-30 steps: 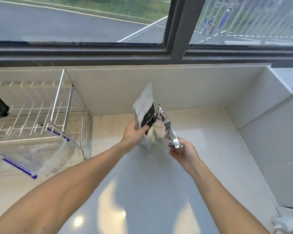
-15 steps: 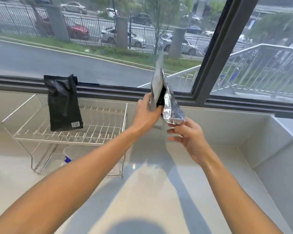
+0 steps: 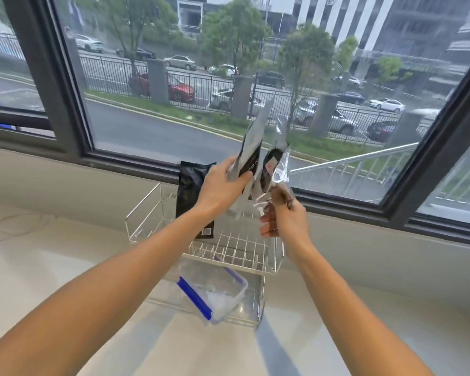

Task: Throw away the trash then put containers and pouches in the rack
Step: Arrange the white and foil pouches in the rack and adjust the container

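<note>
Hands — left (image 3: 223,183) and right (image 3: 284,218) — each grip crinkly foil pouches (image 3: 253,156) above wire rack (image 3: 228,251).

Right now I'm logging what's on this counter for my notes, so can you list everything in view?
wire rack: one, silver, two tiers, on the counter below the window
black pouch: one, black, upright on the rack's top tier, left side
plastic box: one, clear with blue lid trim, tilted on the rack's lower tier
foil pouch: one, silver and black, held above the rack by both hands
counter: one, pale cream
window: dark frame, street outside
left hand: grips the pouch's left side
right hand: pinches its right side
</note>
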